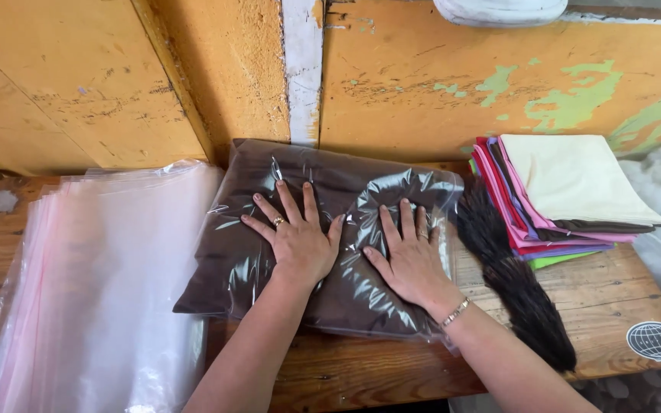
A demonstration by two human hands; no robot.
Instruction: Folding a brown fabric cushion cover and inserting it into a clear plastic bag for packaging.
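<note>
A dark brown pillow (pixel 269 252) sealed in a clear bag (pixel 415 191) lies on the wooden table (pixel 613 306), its far edge against the orange wall (pixel 422 84). Left hand (pixel 296 237) lies flat on its middle, fingers spread, gripping nothing. Right hand (pixel 411 260) lies likewise flat and spread, just beside the left. A stack of clear bags (pixel 101 283) lies to the left. A dark brush (pixel 514 283) lies to the right, touching the bag. Beyond it sits a pile of folded coloured cloths (pixel 568 191), cream on top.
</note>
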